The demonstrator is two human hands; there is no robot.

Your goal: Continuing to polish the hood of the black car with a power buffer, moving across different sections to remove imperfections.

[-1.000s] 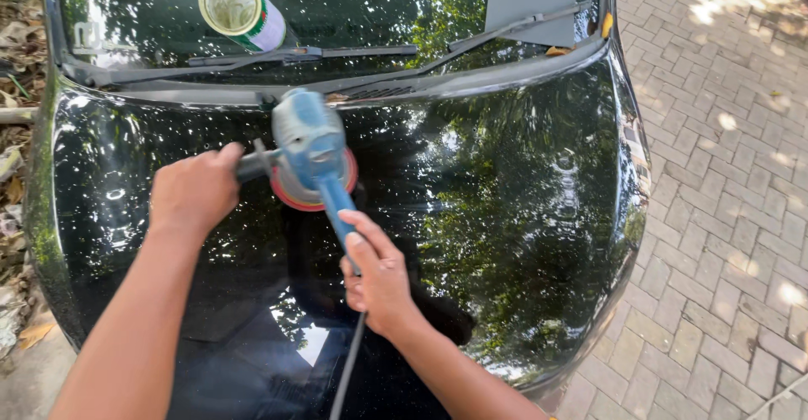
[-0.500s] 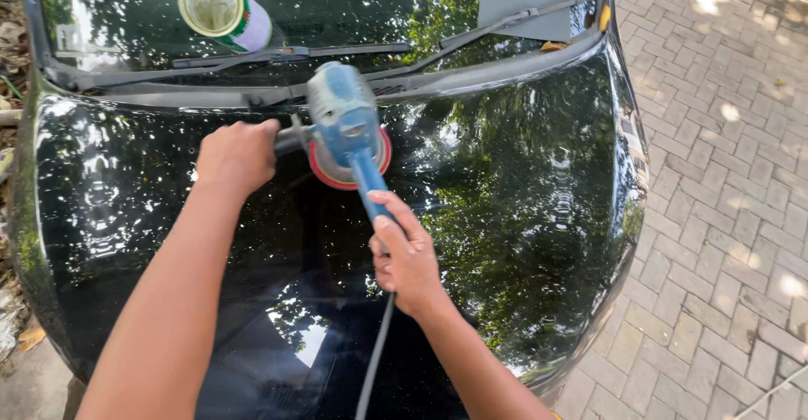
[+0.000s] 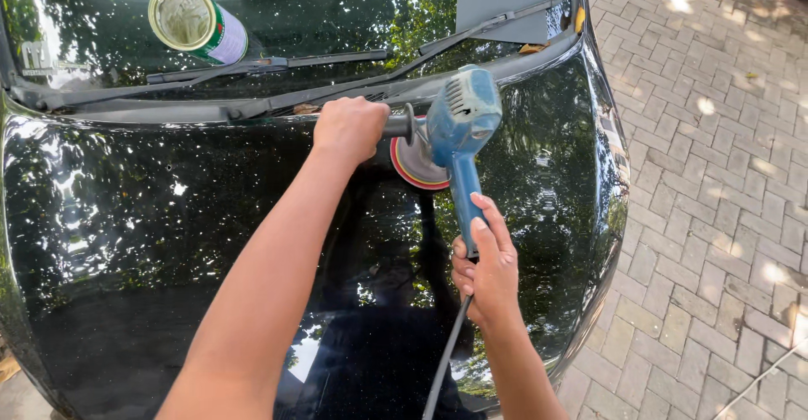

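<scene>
A blue electric polisher (image 3: 461, 130) with a red and yellow round pad (image 3: 417, 166) rests on the glossy black car hood (image 3: 168, 235), near the windscreen. My left hand (image 3: 349, 127) grips the black side handle of the polisher. My right hand (image 3: 486, 267) holds the rear grip, from which a dark cord (image 3: 444, 361) trails down toward me.
A round tin can (image 3: 195, 23) lies on the windscreen above the wipers (image 3: 278, 65), at upper left. A grey sheet (image 3: 501, 3) leans on the glass at upper right. Brick paving (image 3: 715, 176) runs along the car's right side.
The polisher and both hands have moved to the right across the hood, staying close to the windscreen edge. The can appears farther left in view.
</scene>
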